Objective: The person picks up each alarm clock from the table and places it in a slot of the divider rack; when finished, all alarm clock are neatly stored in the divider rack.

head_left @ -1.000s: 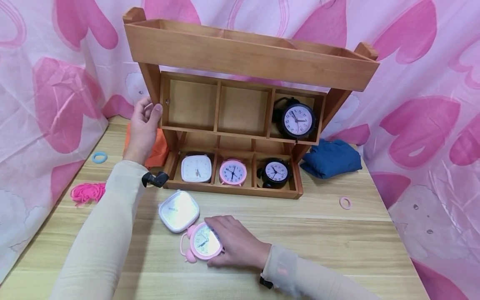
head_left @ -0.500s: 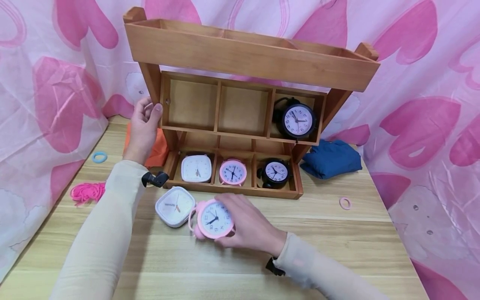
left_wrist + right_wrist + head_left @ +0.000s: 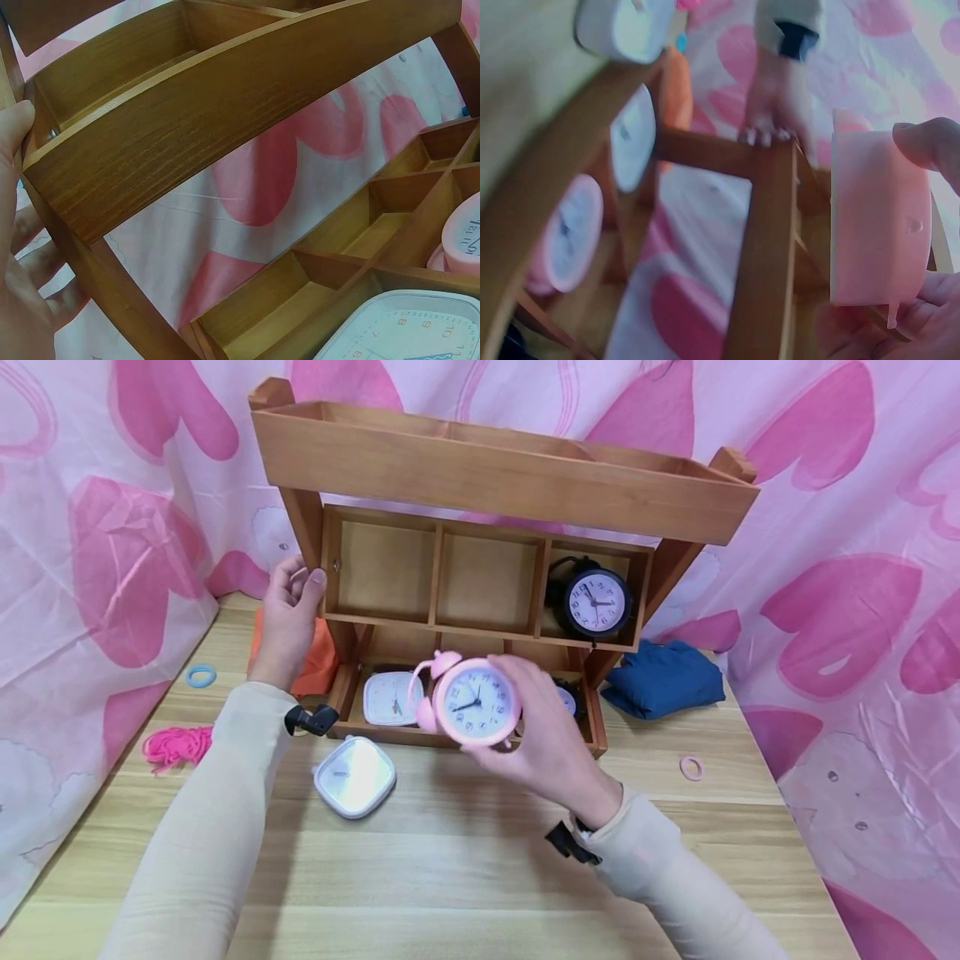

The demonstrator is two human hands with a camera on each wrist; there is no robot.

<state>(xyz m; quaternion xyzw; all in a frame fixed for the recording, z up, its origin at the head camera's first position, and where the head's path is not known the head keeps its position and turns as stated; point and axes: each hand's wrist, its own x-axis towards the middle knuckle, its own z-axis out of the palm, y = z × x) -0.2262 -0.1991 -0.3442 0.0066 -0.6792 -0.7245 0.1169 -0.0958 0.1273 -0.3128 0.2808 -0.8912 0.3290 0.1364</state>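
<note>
Everything here is placed around the wooden shelf (image 3: 480,568), which stands at the back of a light wooden table (image 3: 465,877); behind it and on both sides hangs a white curtain with big pink hearts (image 3: 112,527). Far to the left of the shelf, near the table edge, lies a bundle of pink strings (image 3: 176,746), and a little behind it a small blue ring (image 3: 200,675). Just beside the left post of the shelf an orange cloth (image 3: 311,664) lies on the table, partly hidden by the left hand (image 3: 288,610), which grips this post with the thumb on the front and the fingers curled behind it. In front of the shelf, toward its left end, a white square clock (image 3: 354,775) lies flat on the table. In the lower row of the shelf, the left compartment holds another white square clock (image 3: 388,697). In front of the middle of this row, the right hand (image 3: 547,735) holds a pink alarm clock (image 3: 472,700) in the air, face toward the person, with fingers and thumb closed around its body. The upper right compartment holds a black alarm clock (image 3: 592,600). To the right of the shelf a blue cloth (image 3: 663,678) lies on the table, and further right and nearer to the person a small pink ring (image 3: 691,767).
</note>
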